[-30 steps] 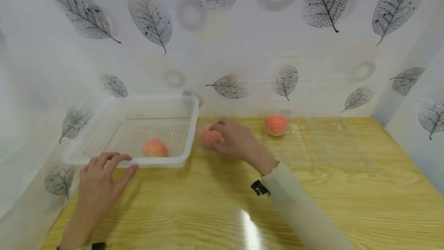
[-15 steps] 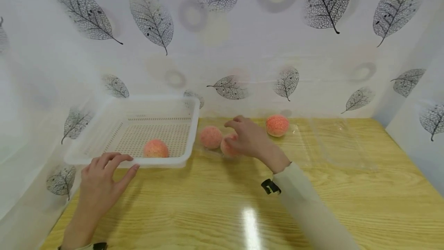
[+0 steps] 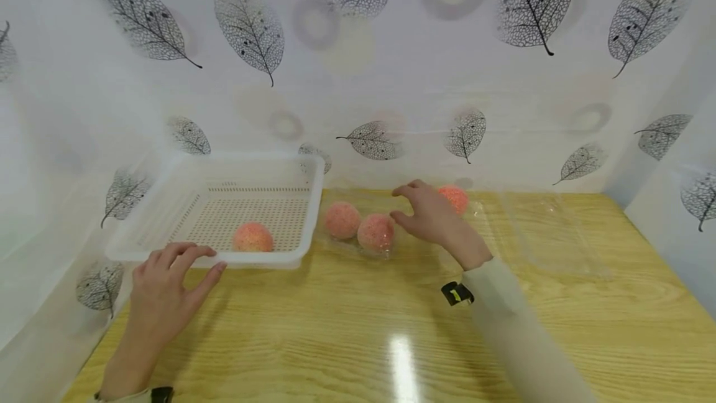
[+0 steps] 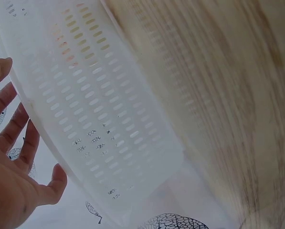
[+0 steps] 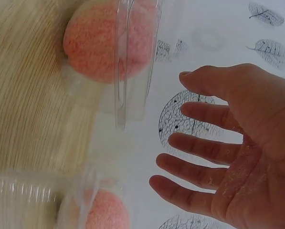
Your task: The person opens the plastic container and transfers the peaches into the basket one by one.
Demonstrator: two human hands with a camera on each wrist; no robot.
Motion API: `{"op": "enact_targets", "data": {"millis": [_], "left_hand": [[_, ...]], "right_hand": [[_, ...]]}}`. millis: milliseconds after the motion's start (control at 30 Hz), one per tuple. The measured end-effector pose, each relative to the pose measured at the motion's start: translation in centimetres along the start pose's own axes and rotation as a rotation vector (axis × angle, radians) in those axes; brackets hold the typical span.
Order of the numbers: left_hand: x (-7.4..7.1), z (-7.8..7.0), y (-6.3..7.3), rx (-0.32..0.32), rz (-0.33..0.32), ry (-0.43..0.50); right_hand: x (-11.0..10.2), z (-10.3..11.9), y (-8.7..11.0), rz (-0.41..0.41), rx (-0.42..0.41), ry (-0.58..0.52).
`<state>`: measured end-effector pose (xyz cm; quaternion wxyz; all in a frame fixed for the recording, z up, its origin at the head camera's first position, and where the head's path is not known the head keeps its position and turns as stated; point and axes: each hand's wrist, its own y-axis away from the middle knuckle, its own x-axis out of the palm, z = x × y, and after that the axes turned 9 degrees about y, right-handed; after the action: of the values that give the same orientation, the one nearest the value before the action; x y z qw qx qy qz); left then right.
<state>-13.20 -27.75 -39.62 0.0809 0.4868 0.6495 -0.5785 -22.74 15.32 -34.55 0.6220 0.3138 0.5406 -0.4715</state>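
My left hand [image 3: 168, 291] rests with relaxed fingers at the near rim of a white perforated basket [image 3: 288, 258]. One peach [image 3: 253, 238] lies inside the basket near that rim. My right hand [image 3: 431, 216] hovers with fingers spread, holding nothing, just right of two peaches [image 3: 376, 233] that sit side by side in a clear plastic box [image 3: 358, 252]. Behind this hand, another peach [image 3: 455, 196] is partly hidden, at the back of a second clear box [image 3: 482, 229]. In the right wrist view, the palm faces a peach [image 5: 94, 47] behind clear plastic.
A third clear plastic box [image 3: 559, 247] lies farther right on the wooden table [image 3: 313, 328]. A white leaf-patterned curtain [image 3: 391, 79] stands behind the table and at both sides.
My right hand releases a peach into the clear box, beside another one, and moves right, away from it. The left hand stays at the basket rim.
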Motion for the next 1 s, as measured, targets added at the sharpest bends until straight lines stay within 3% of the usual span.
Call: {"op": "enact_targets", "data": {"millis": [333,700,1000], "left_hand": [[0.0,0.0,-0.1,0.004,0.003,-0.003],[-0.2,0.2,0.0,0.013,0.007,-0.009],[-0.3,0.2,-0.1,0.014,0.001,0.002]], "right_hand": [[0.2,-3.2,0.2,0.027,0.039,0.037],[-1.0,-5.6,0.0,0.023,0.067,0.071],[-1.2,-7.7,0.2,0.098,0.057,0.088]]}}
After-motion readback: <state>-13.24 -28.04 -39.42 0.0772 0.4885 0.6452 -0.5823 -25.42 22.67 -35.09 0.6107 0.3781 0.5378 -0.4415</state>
